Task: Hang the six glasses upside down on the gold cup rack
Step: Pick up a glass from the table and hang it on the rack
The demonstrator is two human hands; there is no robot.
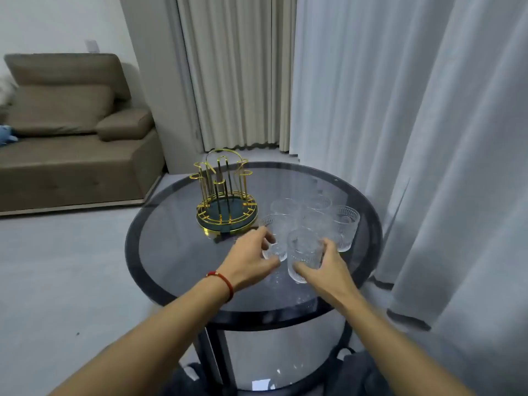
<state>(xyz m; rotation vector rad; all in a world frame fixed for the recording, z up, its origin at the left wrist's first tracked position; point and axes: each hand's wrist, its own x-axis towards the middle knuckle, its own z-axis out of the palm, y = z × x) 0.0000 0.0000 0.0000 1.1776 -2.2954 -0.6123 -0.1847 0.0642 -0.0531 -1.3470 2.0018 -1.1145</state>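
The gold cup rack (225, 192) stands empty on the left part of the round dark glass table (177, 270), its hooks bare. Several clear ribbed glasses stand upright in a cluster to its right, the far-right glass (347, 227) among them. My left hand (251, 261) wraps around the near-left glass (275, 238). My right hand (328, 267) grips the nearest glass (304, 254), thumb on its front wall and fingers behind it. Both held glasses are upright, at or just above the tabletop.
The table's black rim (134, 267) lies close in front of me. White curtains (428, 138) hang right behind the table. A brown sofa (71, 132) stands at the far left across open grey floor (57, 267).
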